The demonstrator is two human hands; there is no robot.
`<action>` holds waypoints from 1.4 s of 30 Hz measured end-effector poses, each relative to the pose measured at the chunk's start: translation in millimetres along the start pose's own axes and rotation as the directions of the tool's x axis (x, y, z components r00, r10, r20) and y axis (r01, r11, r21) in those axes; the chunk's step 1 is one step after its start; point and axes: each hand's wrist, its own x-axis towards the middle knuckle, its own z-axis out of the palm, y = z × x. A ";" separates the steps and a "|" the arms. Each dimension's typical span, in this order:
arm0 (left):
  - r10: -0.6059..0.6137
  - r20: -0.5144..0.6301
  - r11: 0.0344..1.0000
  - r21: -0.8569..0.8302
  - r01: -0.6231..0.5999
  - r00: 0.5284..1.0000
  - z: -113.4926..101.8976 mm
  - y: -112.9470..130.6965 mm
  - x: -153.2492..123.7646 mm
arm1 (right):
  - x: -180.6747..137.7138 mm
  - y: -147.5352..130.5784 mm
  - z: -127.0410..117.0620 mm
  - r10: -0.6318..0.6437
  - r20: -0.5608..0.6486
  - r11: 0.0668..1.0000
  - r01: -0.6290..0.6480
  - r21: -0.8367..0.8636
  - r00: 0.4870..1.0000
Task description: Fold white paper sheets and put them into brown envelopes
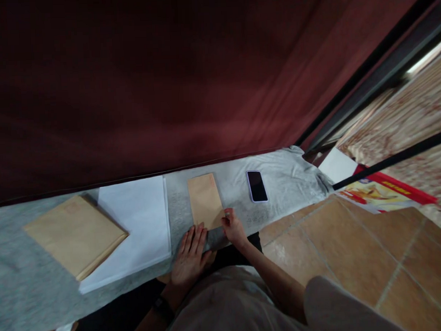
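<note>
A brown paper envelope (206,200) lies flat on the grey cloth in front of me, with a small reddish print near its top right corner. My left hand (189,256) rests on its lower left corner, fingers stretched out and flat. At the lower right edge, my right hand (233,228) has its fingers curled together in a pinch on the envelope's corner. The exact fingertip contact is partly hidden. To the right of the envelope lies a phone (257,186) with a dark screen and a pale purple case.
On the left, a stack of brown envelopes (76,235) overlaps a stack of white paper (139,221). Grey cloth (282,170) covers the narrow surface, and a dark red panel (149,90) rises behind it. A red printed box (384,191) lies on the tiled floor at right, near black bars.
</note>
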 end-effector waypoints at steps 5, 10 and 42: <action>0.025 -0.043 1.000 0.010 -0.025 0.999 -0.3 -3.3 0.5 | 18.5 2.2 -23.0 0.035 -0.114 0.988 -0.017 0.154 0.993; 0.045 -0.052 0.999 0.016 -0.044 0.998 1.2 -5.4 -1.4 | 33.7 11.2 -61.4 0.050 -0.266 0.997 -0.031 0.076 0.963; -0.152 -0.109 0.987 -0.073 0.145 0.982 -17.7 -21.8 -6.1 | 13.6 3.2 -89.4 -0.085 -0.144 0.569 -0.071 -0.819 0.986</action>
